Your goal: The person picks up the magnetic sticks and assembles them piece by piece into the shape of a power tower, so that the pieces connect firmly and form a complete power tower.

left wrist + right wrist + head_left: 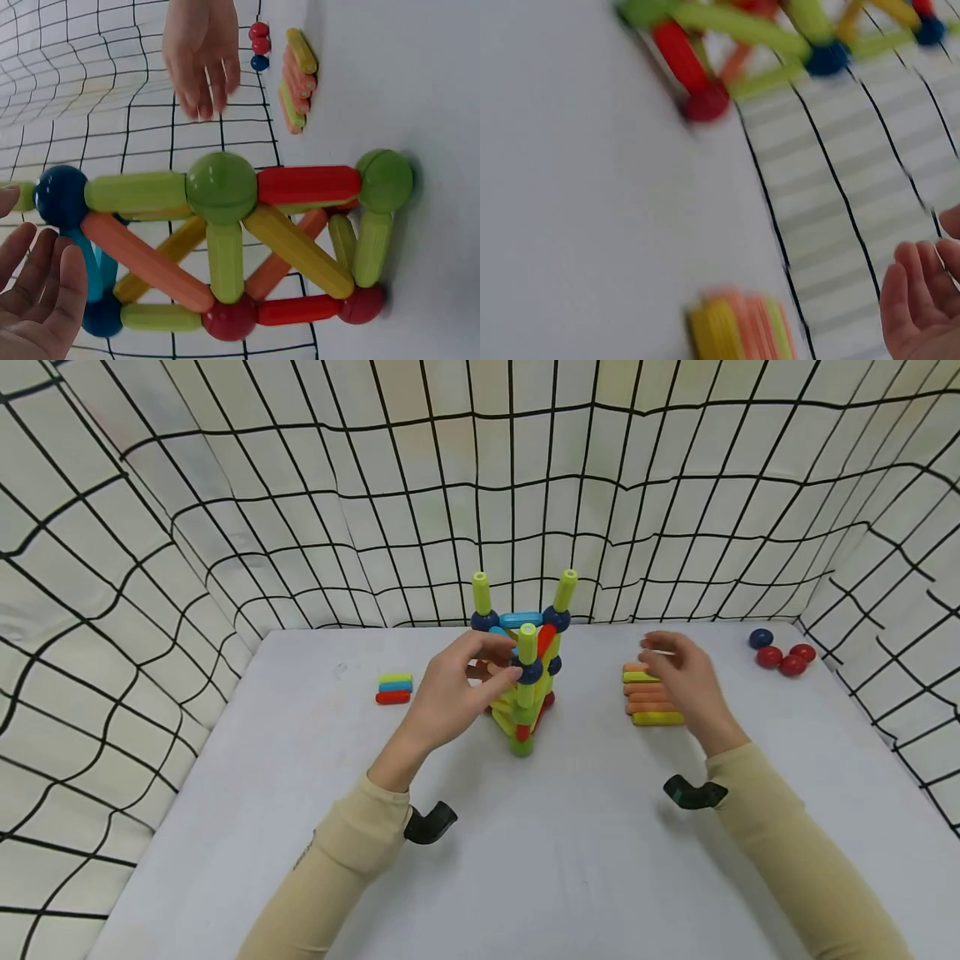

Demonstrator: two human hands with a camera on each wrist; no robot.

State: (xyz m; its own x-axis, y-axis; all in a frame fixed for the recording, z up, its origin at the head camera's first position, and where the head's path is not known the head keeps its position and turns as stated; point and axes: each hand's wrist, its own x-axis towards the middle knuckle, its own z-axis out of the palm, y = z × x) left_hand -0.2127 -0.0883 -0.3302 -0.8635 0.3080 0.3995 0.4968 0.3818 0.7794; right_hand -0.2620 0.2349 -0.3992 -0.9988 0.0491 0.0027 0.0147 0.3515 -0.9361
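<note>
A tower of magnetic sticks and balls (525, 693) stands upright on the table, with lime sticks rising from blue balls at its top. My left hand (465, 689) is beside its upper left, thumb tip close to the front blue ball (61, 195). Its fingers are loosely bent, with a gap between thumb and fingers; whether it touches the tower is unclear. In the head view, my right hand (686, 685) hovers at the right over a row of orange and yellow sticks (651, 703). In the right wrist view, the right hand's relaxed fingers (907, 300) hold nothing.
Three short sticks (394, 687), lime, blue and red, lie left of the tower. Several red balls (792, 665) and a blue ball (761, 638) sit at the back right. Black netting (450, 485) over white walls surrounds the table (562, 860).
</note>
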